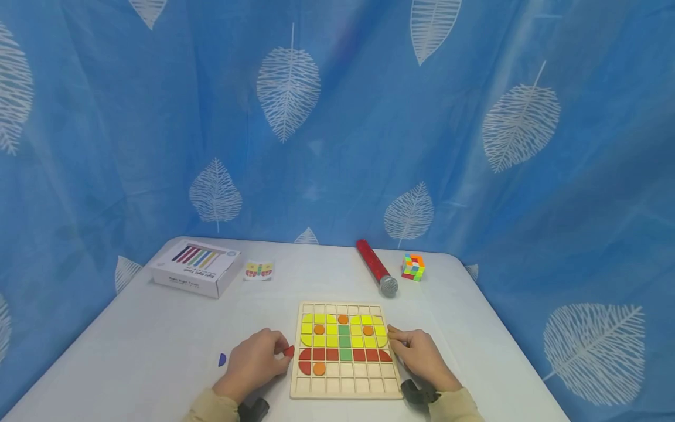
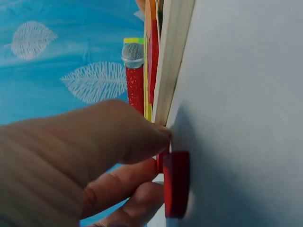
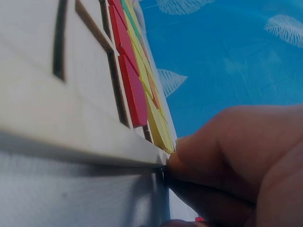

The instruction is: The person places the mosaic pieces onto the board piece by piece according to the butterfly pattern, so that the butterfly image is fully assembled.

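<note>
A square wooden grid board point(image 1: 364, 385) lies on the table, filled in part with flat yellow, orange, green and red pieces. At its left side, my left hand point(image 1: 258, 357) pinches a small red piece point(image 1: 289, 351) between thumb and fingers. Up close in the left wrist view, a rounded red piece point(image 2: 177, 184) shows below the thumb, beside the board's edge. My right hand point(image 1: 422, 354) grips the board's right edge, its thumb and fingertips right at the rim in the right wrist view. An orange disc point(image 1: 319, 368) sits in a lower cell, next to a red quarter-round point(image 1: 304, 368).
A purple half-round piece point(image 1: 222, 359) lies left of my left hand. Farther back are a white box point(image 1: 195, 268), a small picture card point(image 1: 259, 271), a red microphone point(image 1: 375, 265) and a puzzle cube point(image 1: 413, 267). A blue leaf-patterned curtain point(image 1: 337, 146) hangs behind the table.
</note>
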`<state>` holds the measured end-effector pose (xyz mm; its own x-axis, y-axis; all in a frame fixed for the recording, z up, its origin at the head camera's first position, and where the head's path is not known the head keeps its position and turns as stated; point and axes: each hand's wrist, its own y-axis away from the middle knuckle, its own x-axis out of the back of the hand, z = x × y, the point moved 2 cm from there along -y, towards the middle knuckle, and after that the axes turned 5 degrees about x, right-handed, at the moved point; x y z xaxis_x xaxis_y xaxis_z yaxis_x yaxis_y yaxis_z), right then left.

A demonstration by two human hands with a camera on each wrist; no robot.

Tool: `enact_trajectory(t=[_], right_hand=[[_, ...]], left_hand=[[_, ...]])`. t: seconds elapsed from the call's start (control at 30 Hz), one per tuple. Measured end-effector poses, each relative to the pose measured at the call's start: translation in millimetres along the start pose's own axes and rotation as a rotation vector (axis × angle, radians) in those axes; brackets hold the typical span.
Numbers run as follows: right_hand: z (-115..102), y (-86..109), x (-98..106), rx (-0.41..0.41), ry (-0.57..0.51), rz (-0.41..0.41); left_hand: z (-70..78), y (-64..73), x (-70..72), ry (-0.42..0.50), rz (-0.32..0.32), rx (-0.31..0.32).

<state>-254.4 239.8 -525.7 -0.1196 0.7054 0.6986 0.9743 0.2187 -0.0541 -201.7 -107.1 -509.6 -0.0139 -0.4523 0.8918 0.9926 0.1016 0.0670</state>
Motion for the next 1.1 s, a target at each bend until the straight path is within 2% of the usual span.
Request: enact_trajectory(t=[0.3,0.47,0.57,0.67,0.8,0.9,1.1], right_hand=[[1.1,0.0,2.7,-0.025,0.002,0.01],[2.0,0.1,3.3,-0.004,0.007,0.015],[2.4,-0.1,3.3,0.004,0.009,0.017],[2.8,-0.4,2.7,0.011,0.015,0.014],[2.9,-0.1,2.1,0.024,0.025,0.014],[3.2,-0.2,1.6,0.025,0.007,0.005],[3.8,-1.5,0.6,0.029,0.022,-0.007]], left_hand=[[7.3,1.5,-1.9,-0.044,0.03,0.034],[17.2,6.5,2.6,-0.011,0.074,0.027],[33.0,15.0,-2.0,0.027,0.063,-0.056],[51.0,26.2,-11.8,0.058,0.04,-0.192],[68.0,32.8,-23.9,0.046,0.072,-0.341],[73.9,31.2,-29.0,0.011,0.079,-0.376],[74.1,28.3,-30.9,-0.048,0.075,-0.372]])
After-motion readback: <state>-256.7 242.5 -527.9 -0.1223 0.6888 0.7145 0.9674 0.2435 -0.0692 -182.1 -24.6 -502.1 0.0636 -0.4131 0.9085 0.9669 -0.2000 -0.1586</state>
